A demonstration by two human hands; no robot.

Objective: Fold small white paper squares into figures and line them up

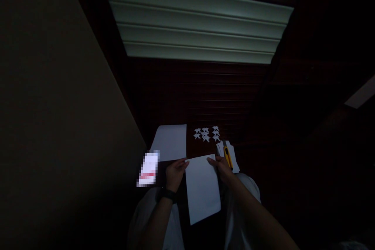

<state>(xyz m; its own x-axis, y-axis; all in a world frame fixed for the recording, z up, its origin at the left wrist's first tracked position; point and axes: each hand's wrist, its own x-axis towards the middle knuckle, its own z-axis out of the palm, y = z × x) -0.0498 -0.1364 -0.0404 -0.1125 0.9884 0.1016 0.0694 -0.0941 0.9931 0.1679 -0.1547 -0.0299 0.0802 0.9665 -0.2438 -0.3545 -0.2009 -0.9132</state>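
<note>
A sheet of white paper (203, 191) hangs between my hands over my lap. My left hand (175, 172) pinches its upper left corner, and a dark band circles that wrist. At the upper right corner, my right hand (221, 166) grips the same sheet between thumb and fingers. Just past my right hand, a yellow utility knife (227, 158) lies on a small stack of white paper pieces (234, 160). Several small white star-like paper cutouts (206, 134) sit in groups on the dark surface ahead.
Another white sheet (171, 140) lies flat at the left, its far left corner curved. Beside it is a bright blurred-out rectangle (148, 168). A plain wall (67, 97) rises on the left, and dark slatted panels (216, 97) stand in front. The room is dim.
</note>
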